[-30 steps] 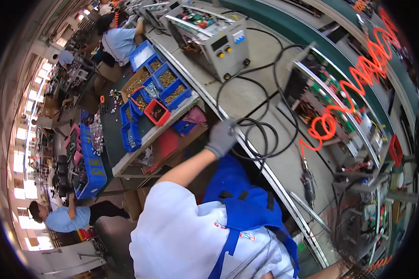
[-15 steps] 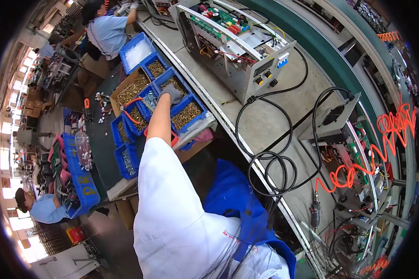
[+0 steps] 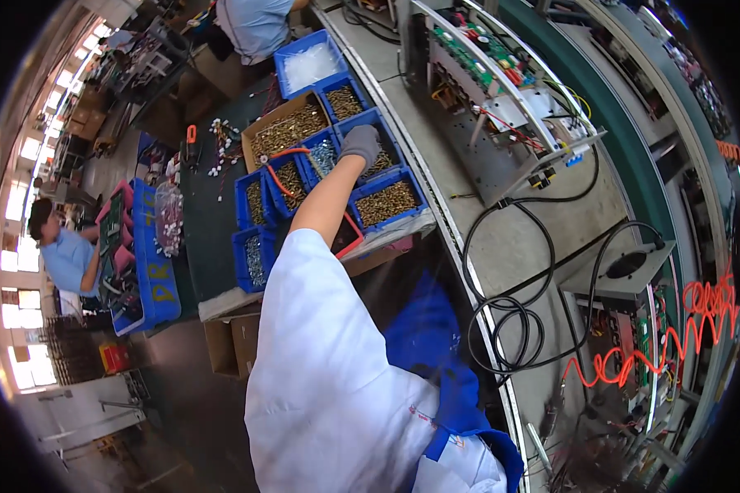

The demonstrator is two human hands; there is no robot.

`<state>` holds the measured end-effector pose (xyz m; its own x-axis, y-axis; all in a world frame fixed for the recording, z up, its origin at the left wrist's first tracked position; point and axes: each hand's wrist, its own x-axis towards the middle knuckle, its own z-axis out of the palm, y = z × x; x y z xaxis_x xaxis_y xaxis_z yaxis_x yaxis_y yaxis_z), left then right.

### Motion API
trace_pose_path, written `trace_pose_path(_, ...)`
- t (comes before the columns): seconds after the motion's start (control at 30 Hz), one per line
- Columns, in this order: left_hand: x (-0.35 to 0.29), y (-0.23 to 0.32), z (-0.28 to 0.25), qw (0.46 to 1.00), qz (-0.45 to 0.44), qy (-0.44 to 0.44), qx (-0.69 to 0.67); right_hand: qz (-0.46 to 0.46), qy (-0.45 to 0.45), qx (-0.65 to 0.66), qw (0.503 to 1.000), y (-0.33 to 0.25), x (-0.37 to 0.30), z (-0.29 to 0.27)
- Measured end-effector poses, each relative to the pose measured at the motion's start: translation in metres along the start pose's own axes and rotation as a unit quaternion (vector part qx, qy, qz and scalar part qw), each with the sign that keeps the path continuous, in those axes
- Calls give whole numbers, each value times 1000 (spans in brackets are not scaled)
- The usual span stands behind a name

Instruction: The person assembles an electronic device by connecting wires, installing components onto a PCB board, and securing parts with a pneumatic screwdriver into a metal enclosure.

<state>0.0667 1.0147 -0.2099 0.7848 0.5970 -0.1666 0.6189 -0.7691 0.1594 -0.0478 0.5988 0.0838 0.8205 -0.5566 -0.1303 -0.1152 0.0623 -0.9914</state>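
My left hand [image 3: 360, 146], in a grey glove, reaches down into a blue bin [image 3: 390, 135] of small brass-coloured screws. Its fingers point into the bin and are hidden by the back of the hand, so their grip cannot be made out. Just left of the wrist is a bin of silvery screws [image 3: 324, 156]. On the nearer side sits another blue bin full of brass-coloured screws [image 3: 385, 203]. An orange-red handled tool [image 3: 281, 174] lies across the bins to the left. My right hand is out of view.
A cardboard box of brass parts [image 3: 292, 130] and a bin of white pieces [image 3: 311, 67] stand farther back. Right of the bins runs a line with an open metal chassis [image 3: 501, 107], looped black cable [image 3: 510, 324] and coiled orange hose [image 3: 625, 370]. Co-workers are at far left and top.
The whole view has shifted, so the bins and chassis now appear farther right. My left hand stays at the same bin of brass-coloured screws, its fingers still hidden.
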Motion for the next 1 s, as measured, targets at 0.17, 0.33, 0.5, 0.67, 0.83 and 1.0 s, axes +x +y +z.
trace_pose_path(0.17,-15,-4,-21,906,-174,12,-385,-5,-83,-113,990,-6,16,-26)
trace_pose_path(0.33,-53,-18,-42,802,-208,67,-556,-24,-199,-130,971,78,329,-311)
trace_pose_path(0.5,-52,5,-37,785,-155,15,-600,-121,-374,49,918,112,347,-388)
trace_pose_path(0.67,-144,145,-28,804,197,-189,-528,-45,-171,-90,980,70,228,-325)
trace_pose_path(0.83,-390,379,-62,681,406,-483,-371,-110,-334,-166,921,94,209,-334)
trace_pose_path(1.0,-521,513,-47,559,468,-625,-281,-237,-261,-240,904,90,200,-421)
